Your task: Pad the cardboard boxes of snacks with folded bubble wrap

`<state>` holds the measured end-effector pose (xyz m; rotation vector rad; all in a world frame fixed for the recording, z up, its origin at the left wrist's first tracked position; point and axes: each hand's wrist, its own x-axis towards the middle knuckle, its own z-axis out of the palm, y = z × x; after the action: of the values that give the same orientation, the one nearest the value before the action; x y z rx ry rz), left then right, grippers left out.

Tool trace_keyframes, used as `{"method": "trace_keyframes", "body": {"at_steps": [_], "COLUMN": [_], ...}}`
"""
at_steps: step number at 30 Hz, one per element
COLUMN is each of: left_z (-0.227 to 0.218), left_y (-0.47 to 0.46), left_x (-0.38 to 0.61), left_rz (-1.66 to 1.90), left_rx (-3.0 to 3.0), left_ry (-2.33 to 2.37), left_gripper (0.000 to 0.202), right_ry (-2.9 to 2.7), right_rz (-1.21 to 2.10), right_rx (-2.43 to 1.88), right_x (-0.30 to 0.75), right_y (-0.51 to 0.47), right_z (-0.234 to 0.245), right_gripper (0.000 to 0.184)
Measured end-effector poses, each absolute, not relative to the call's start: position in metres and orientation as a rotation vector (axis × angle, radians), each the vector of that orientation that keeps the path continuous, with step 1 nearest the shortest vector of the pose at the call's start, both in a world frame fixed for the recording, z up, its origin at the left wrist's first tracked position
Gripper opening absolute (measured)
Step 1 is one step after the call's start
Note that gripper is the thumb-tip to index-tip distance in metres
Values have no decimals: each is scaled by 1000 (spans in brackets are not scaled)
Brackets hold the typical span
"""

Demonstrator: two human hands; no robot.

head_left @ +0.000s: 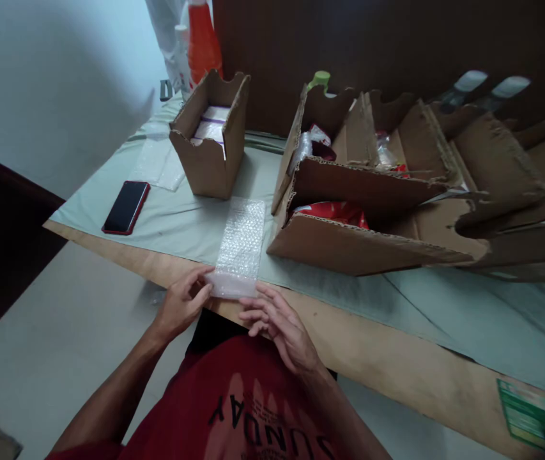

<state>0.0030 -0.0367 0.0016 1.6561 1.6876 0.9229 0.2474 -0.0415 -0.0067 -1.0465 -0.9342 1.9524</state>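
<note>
A strip of clear bubble wrap [241, 239] lies flat at the table's front edge. Its near end is a smoother, milky fold [229, 285]. My left hand [183, 303] pinches the left corner of that fold between thumb and fingers. At the right corner, my right hand [282, 322] rests with its fingers stretched and apart, the fingertips touching or almost touching the wrap. Whether anything lies inside the fold cannot be made out. Just beyond the strip stands a cardboard box [207, 166] with white, purple-edged packs [212, 124] in it.
A phone [126, 207] in a red case lies left, near a flat clear plastic sheet [157, 163]. Open cardboard bins [349, 246] fill the right side, holding red packets [334, 212]. An orange bottle [202, 45] stands behind. A green printed packet [531, 415] sits at the right front edge.
</note>
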Motion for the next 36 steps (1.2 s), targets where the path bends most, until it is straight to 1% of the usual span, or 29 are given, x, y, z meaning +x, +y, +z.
{"method": "trace_keyframes", "body": {"at_steps": [2, 5, 6, 8, 10, 12, 14, 16, 19, 22, 23, 25, 27, 29, 33, 36], "left_z": [-7, -15, -17, -21, -23, -21, -15, -6, 2, -3, -7, -15, -21, -24, -22, -17], "left_y": [-19, -5, -3, 0, 1, 0, -7, -19, -34, -34, -29, -18, -6, 1, -6, -21], "left_x": [7, 6, 6, 8, 10, 11, 10, 7, 3, 4, 4, 6, 7, 8, 7, 6], "left_rz": [935, 883, 863, 814, 774, 777, 838, 897, 879, 867, 879, 890, 871, 846, 936, 962], "left_rx": [1648, 1691, 1705, 1742, 1796, 1867, 1957, 2076, 2214, 2128, 2060, 1950, 1951, 2018, 2160, 2256], "left_ry": [1733, 1752, 1765, 1793, 1824, 1871, 1887, 1782, 1523, 1534, 1581, 1667, 1731, 1786, 1761, 1542], "left_gripper": [37, 45, 46, 49, 50, 48, 43, 43, 51, 43, 40, 38, 39, 38, 34, 36], "right_ry": [-1094, -1563, -1753, -2101, -2340, -2459, -2484, -2463, -2399, -2303, -2260, -2194, -2191, -2277, -2423, -2374], "right_rz": [1732, 1204, 1024, 727, 543, 427, 365, 394, 574, 713, 691, 528, 325, 211, 215, 403], "right_rx": [-1147, -1239, -1219, -1146, -1118, -1120, -1096, -1056, -1040, -1109, -1146, -1200, -1194, -1134, -1069, -1070], "right_x": [251, 253, 252, 247, 240, 234, 231, 230, 231, 231, 231, 232, 234, 235, 232, 233], "right_y": [-41, -41, -39, -33, -25, -18, -12, -9, -3, 4, 6, 6, 5, 3, 9, 14], "right_z": [-6, -7, -9, -12, -18, -23, -26, -25, -18, -12, -10, -9, -9, -11, -22, -23], "right_gripper": [49, 32, 31, 37, 42, 38, 34, 35, 34, 30, 29, 27, 26, 24, 28, 26]}}
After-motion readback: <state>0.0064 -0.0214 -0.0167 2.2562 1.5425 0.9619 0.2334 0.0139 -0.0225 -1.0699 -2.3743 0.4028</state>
